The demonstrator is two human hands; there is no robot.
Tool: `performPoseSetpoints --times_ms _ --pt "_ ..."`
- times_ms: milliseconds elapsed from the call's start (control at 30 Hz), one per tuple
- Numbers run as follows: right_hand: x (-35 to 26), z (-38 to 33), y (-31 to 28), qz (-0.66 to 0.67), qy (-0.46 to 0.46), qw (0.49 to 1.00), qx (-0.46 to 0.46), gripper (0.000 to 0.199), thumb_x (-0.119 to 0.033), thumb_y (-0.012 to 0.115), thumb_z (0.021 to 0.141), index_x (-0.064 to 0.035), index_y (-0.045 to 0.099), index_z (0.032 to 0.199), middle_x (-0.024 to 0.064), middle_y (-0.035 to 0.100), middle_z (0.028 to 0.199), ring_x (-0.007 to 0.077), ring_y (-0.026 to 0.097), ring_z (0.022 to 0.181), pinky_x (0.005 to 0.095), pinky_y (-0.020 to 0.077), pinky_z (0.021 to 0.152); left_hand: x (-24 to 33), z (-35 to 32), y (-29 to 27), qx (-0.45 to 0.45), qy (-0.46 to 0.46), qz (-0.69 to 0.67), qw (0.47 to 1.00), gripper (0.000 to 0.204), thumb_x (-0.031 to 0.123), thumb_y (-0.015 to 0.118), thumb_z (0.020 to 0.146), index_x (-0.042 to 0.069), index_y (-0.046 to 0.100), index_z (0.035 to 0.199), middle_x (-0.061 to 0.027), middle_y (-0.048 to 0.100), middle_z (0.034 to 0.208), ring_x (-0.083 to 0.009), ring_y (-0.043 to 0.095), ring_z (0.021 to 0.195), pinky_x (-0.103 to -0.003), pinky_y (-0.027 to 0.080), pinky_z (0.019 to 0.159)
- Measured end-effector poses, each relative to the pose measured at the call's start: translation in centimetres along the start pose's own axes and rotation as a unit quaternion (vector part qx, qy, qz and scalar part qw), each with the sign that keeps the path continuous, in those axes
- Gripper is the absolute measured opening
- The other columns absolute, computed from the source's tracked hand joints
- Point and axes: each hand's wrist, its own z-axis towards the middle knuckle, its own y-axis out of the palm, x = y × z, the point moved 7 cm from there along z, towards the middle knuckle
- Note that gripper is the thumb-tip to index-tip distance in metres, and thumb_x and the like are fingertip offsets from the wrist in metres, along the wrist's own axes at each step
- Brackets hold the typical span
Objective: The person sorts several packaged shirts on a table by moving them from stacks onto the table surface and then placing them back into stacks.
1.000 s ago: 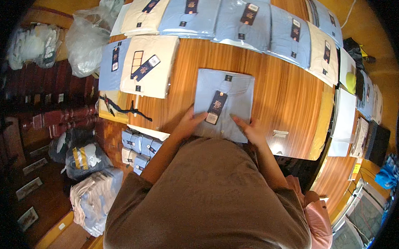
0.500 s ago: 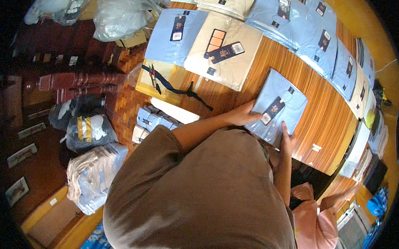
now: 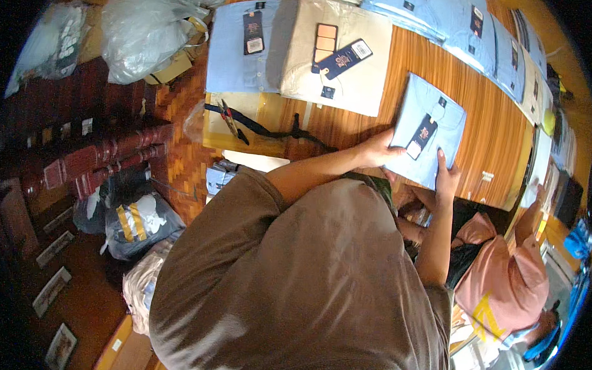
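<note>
A folded light-blue shirt [image 3: 446, 128] with a dark hang tag [image 3: 421, 138] is held between my two hands over the table's near edge. My left hand [image 3: 380, 151] grips its left edge, with the thumb on top beside the tag. On the near right edge my right hand [image 3: 447, 178] is closed, thumb pressed on the front. The fingers beneath the shirt are mostly hidden. Farther left on the table lie a folded beige shirt [image 3: 357, 30] with dark tags on it and another folded blue shirt [image 3: 223, 62].
Rows of folded blue shirts [image 3: 438, 23] line the table's far side. A thread snipper [image 3: 232, 122] and black cord lie at the table's left. Plastic bags [image 3: 141, 39] and a dark-red turned wooden piece [image 3: 101, 155] are farther left. At right sits a person in a pink top [image 3: 505, 274].
The shirt stays in both my hands, turned slightly more upright. My view has shifted. The person at right has come further into view, an arm reaching toward the table.
</note>
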Motion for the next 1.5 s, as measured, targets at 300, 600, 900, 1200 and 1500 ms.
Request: performPoseSetpoints --times_ms 300,600,900,1200,1500 --pt "3.5 -0.5 -0.5 0.013 0.016 0.998 0.051 0.051 -0.034 0.080 0.093 0.0097 0.071 0.118 0.0124 0.076 0.108 0.0173 0.068 0.097 0.0338 0.0547 0.086 -0.4 0.1 -0.9 -0.017 -0.033 0.044 0.998 0.046 0.013 0.054 0.107 0.009 0.039 0.151 -0.0151 0.056 0.138 -0.0345 0.067 0.112 -0.047 0.069 0.062" --pt "-0.1 -2.1 -0.1 -0.046 0.036 0.998 0.040 0.056 -0.042 0.077 0.095 0.0106 0.071 0.115 0.0160 0.078 0.099 0.0172 0.072 0.091 0.0336 0.0560 0.082 -0.3 0.0 -0.8 -0.014 -0.054 0.028 0.998 0.053 0.012 0.051 0.108 0.009 0.025 0.155 -0.0165 0.047 0.145 -0.0361 0.063 0.120 -0.047 0.069 0.063" --pt "1.3 -1.7 0.0 -0.011 0.017 0.996 0.083 0.060 -0.042 0.078 0.093 0.0105 0.069 0.120 0.0211 0.077 0.102 0.0230 0.073 0.095 0.0373 0.0560 0.086 3.0 -0.3 0.4 0.044 -0.035 -0.012 0.998 0.070 0.031 0.053 0.108 0.018 0.011 0.162 -0.0165 0.040 0.154 -0.0395 0.064 0.119 -0.045 0.065 0.046" --pt "6.9 -1.6 -0.3 0.274 0.066 0.958 0.047 0.067 -0.055 0.036 0.111 0.0008 0.051 0.145 0.0147 0.062 0.136 0.0248 0.060 0.122 0.0421 0.0478 0.105 16.0 -8.9 5.4 -0.037 0.114 0.332 0.936 0.075 0.007 0.060 0.099 0.016 0.024 0.164 -0.0198 0.069 0.115 -0.0223 0.069 0.060 -0.034 0.060 0.045" --pt "1.4 -1.7 0.8 0.112 0.032 0.989 0.088 0.046 -0.045 0.055 0.108 -0.0021 0.065 0.095 0.0059 0.067 0.071 0.0111 0.059 0.053 0.0256 0.0476 0.050 28.7 -33.0 -19.3 0.448 0.247 0.268 0.816 0.049 0.015 0.064 0.103 0.009 0.045 0.148 -0.0080 0.069 0.097 -0.0072 0.053 0.046 -0.023 0.036 0.028"
